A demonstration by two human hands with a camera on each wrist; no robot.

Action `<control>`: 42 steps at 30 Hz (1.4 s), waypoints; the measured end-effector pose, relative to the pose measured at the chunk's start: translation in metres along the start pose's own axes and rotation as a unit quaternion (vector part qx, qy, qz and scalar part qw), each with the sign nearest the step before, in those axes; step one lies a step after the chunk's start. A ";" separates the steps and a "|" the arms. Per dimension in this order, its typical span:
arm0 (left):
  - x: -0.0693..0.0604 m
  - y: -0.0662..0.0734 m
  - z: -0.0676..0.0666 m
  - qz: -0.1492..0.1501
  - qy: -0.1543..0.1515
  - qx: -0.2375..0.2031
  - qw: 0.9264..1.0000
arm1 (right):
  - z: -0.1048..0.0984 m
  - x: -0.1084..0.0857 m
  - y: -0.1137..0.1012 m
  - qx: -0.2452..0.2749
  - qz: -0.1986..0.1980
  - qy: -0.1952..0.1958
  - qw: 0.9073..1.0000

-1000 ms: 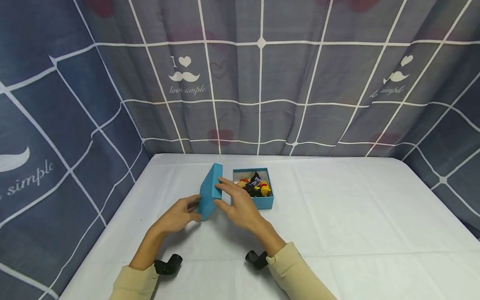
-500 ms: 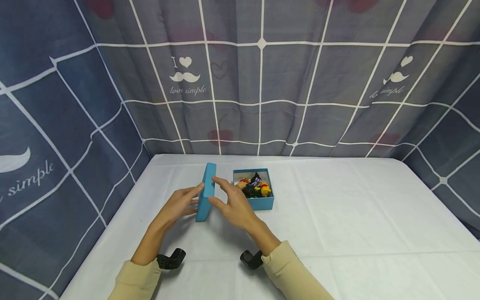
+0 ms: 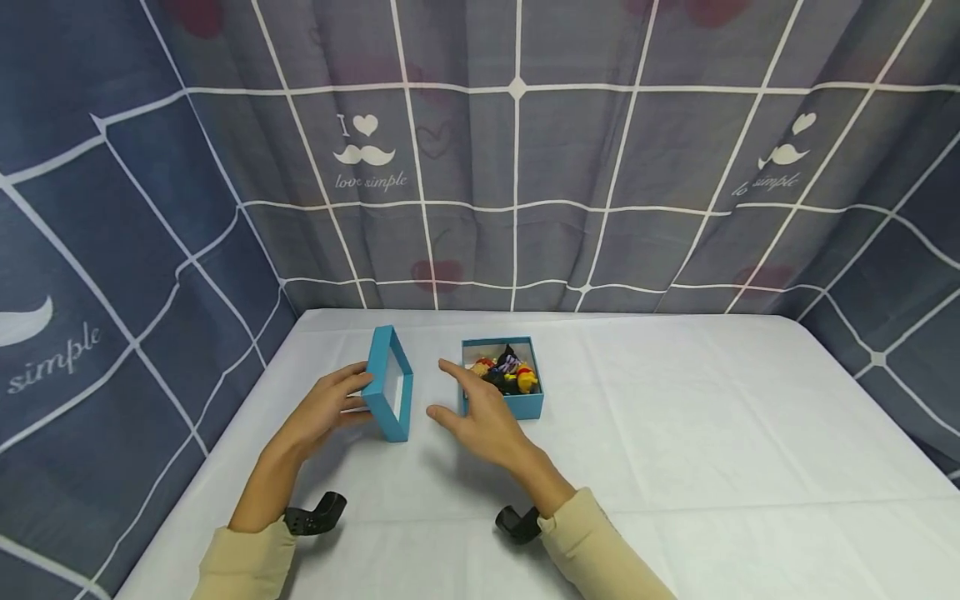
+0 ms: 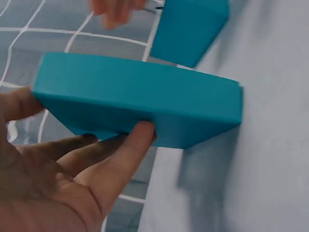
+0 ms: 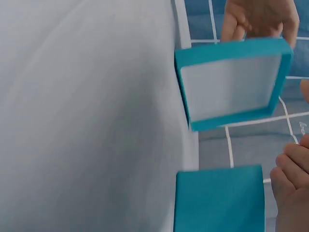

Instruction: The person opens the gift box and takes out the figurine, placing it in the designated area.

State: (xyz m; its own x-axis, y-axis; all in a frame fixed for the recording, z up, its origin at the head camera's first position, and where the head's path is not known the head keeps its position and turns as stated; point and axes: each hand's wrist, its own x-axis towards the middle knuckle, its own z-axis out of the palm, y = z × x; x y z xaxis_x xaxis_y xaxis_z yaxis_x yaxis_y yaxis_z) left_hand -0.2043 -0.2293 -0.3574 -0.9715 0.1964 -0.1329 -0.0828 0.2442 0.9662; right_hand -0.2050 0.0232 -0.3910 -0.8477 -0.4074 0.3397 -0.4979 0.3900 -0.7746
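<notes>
A blue box lid (image 3: 372,392) stands tilted on edge at the left of the table in the head view, its hollow, pale inside facing right. My left hand (image 3: 328,408) holds it from behind, with thumb and fingers (image 4: 140,137) against its outer side. To its right sits the blue box (image 3: 528,407), uncovered, with several small toy figures (image 3: 510,373) inside, one of them yellow and red. My right hand (image 3: 483,421) hovers in front of the box, fingers extended and holding nothing. It partly hides the box's left corner. Both wrist views show lid and box.
A white cloth covers the table (image 3: 712,433). Dark blue and grey curtains (image 3: 570,158) with white grid lines close it in at the back and both sides. Each wrist wears a black camera (image 3: 317,514).
My left hand has moved the lid leftward, away from the box, and turned it so its inside shows. My right hand has let go of the lid and stayed near the box.
</notes>
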 end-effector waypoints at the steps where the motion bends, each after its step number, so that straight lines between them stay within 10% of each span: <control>1: -0.002 0.000 -0.005 0.004 -0.003 -0.006 1.000 | -0.001 -0.002 0.002 -0.005 0.001 0.001 1.000; 11: -0.005 -0.020 -0.039 -0.009 0.023 0.012 1.000 | -0.020 -0.007 0.023 -0.045 -0.023 0.062 0.997; 16: -0.001 -0.039 -0.041 -0.073 0.032 0.049 0.996 | -0.028 -0.004 0.028 -0.027 -0.029 0.104 0.994; 23: 0.004 -0.046 -0.036 -0.049 0.035 0.082 0.995 | -0.042 -0.001 0.036 -0.020 0.017 0.140 0.990; 29: 0.004 -0.031 -0.020 -0.056 0.057 0.192 0.978 | -0.052 -0.001 0.044 -0.019 0.037 0.156 0.987; 34: 0.008 -0.014 0.007 0.001 0.077 0.271 0.960 | -0.056 0.000 0.047 -0.024 0.040 0.147 0.988; 42: 0.025 0.003 0.057 0.079 -0.023 0.243 0.967 | -0.057 0.003 0.049 -0.036 0.049 0.135 0.989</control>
State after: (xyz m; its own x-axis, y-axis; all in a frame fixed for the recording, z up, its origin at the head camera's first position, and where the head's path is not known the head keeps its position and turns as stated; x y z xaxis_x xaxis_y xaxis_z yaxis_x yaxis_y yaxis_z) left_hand -0.2162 -0.1693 -0.3709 -0.9514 0.3077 -0.0127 0.1912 0.6224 0.7590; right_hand -0.2421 0.0885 -0.3976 -0.9054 -0.1328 0.4033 -0.4148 0.4790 -0.7736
